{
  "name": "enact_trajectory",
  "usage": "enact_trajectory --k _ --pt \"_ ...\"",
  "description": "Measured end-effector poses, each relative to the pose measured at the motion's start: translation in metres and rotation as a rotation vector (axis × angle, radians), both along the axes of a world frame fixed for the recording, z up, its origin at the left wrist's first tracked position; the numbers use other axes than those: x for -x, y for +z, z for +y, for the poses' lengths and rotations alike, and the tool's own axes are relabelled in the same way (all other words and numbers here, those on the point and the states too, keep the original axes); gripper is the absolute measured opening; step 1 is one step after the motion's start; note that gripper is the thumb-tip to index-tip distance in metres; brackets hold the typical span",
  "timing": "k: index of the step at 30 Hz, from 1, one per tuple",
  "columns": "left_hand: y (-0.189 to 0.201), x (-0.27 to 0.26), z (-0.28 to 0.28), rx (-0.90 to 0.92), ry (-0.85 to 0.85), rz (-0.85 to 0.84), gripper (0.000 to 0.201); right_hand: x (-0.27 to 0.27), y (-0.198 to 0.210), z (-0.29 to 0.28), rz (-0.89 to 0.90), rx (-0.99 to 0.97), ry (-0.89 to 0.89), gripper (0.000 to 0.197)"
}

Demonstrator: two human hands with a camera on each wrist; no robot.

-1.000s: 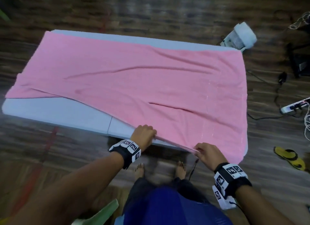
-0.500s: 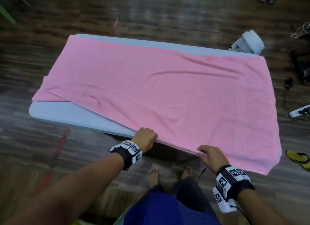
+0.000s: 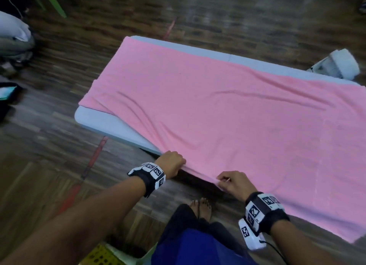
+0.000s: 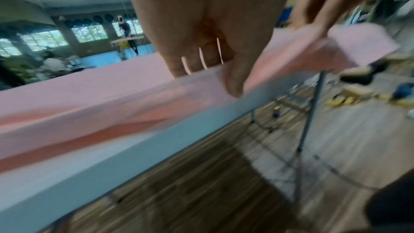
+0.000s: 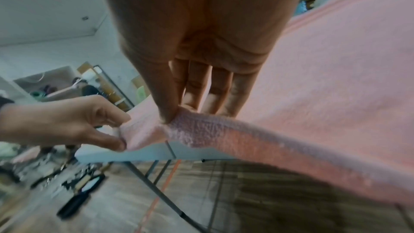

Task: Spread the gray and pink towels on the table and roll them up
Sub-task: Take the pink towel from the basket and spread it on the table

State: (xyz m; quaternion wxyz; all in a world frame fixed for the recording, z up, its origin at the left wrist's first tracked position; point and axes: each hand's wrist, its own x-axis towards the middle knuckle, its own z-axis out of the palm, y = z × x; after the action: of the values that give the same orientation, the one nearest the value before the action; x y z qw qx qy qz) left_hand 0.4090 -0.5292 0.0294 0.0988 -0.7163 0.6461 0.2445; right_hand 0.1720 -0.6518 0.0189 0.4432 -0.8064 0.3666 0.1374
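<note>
A large pink towel (image 3: pixel 227 114) lies spread over most of the grey folding table (image 3: pixel 111 124), slanted so its near edge hangs past the table's front. My left hand (image 3: pixel 174 163) pinches that near edge at the table's front rim, thumb under and fingers over, as the left wrist view shows on the towel (image 4: pixel 224 77). My right hand (image 3: pixel 230 182) pinches the same edge a little further right, off the rim; the right wrist view shows thumb and fingers closed on the towel's hem (image 5: pixel 177 118). No gray towel is in view.
The table's bare left end and far strip (image 3: pixel 198 51) show beside the towel. A white fan (image 3: pixel 340 67) stands on the wooden floor past the far right corner. A green-and-yellow basket (image 3: pixel 103 255) sits by my legs. Bare feet (image 3: pixel 201 205) stand under the front edge.
The view has swung left, so the table sits further right. Both hands keep their hold on the towel's near edge and have come closer together; the towel's left part has slid rightwards.
</note>
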Motion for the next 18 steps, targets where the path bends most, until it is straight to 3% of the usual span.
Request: enact_trajectory --k 4,8,9,13,16,18 --pt "0.001 -0.048 0.021 0.014 0.114 -0.007 0.022 -0.017 -0.003 -0.003 0.132 0.147 0.187 0.016" --pt "0.007 -0.054 0.035 0.076 0.142 0.064 0.024 -0.089 -0.004 0.029 -0.01 0.122 0.236 0.048" --pt "0.009 -0.053 0.035 0.094 0.136 0.081 0.023 -0.109 -0.003 0.041 -0.014 0.082 0.241 0.048" --pt "0.007 -0.072 0.039 0.118 0.066 0.114 0.014 -0.152 0.0 0.063 -0.002 0.106 0.144 0.015" --pt "0.001 -0.127 0.056 0.049 -0.039 -0.018 0.014 -0.146 -0.001 0.058 0.07 0.146 0.098 0.016" --pt "-0.002 -0.172 0.072 0.022 0.0 -0.086 0.019 -0.147 0.002 0.059 0.179 0.152 0.101 0.018"
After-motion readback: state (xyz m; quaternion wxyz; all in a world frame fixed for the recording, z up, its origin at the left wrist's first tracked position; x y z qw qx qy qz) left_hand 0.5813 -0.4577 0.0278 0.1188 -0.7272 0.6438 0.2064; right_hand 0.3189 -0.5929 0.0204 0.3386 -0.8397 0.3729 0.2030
